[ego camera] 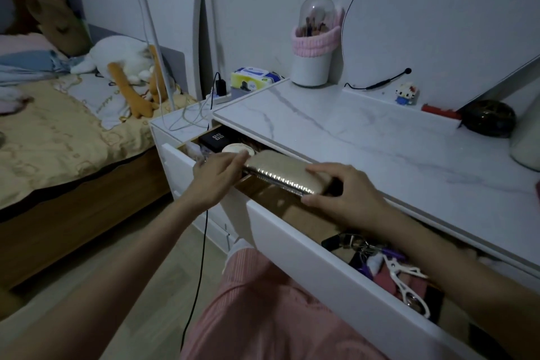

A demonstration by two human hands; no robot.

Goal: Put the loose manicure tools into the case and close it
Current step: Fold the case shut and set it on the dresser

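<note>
Case (287,173), gold and closed, gripped at its ends by left hand (217,174) and right hand (346,194) over the open drawer (306,238)

At frame centre a case (287,173) sits over an open drawer (306,245), the left hand (214,177) at its left end and the right hand (344,196) at its right end. Keys (362,245) lie in the drawer at lower right. Behind the drawer a tabletop (365,131) carries a brush holder (317,44) at upper centre. A bed (58,131) fills the left.
</note>
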